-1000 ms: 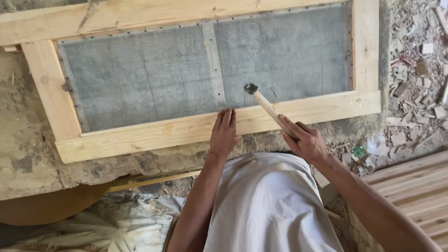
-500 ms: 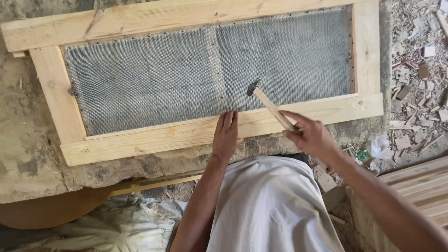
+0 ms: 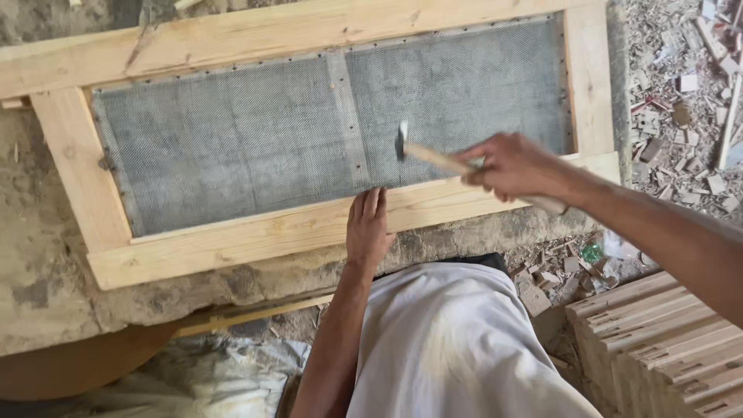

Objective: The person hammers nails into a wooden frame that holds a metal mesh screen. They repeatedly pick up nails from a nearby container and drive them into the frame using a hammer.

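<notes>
A pale wooden frame (image 3: 255, 232) with grey wire mesh (image 3: 248, 131) tacked inside it lies flat on a rough concrete slab. My left hand (image 3: 368, 224) rests on the frame's near rail, fingertips together at the mesh edge. My right hand (image 3: 507, 166) grips the wooden handle of a small hammer (image 3: 422, 151). The hammer is raised, its metal head hanging above the mesh just right of my left fingertips. Whether a nail sits under the fingertips cannot be told.
Wood scraps and chips (image 3: 681, 93) litter the ground at right. A stack of wooden slats (image 3: 665, 340) stands at lower right. A rounded brown board (image 3: 85, 364) and crumpled sacking (image 3: 201, 379) lie at lower left. My white-clothed lap fills the bottom centre.
My right hand has lifted and swung up and to the right, raising the hammer higher over the mesh. My left hand has stayed on the near rail.
</notes>
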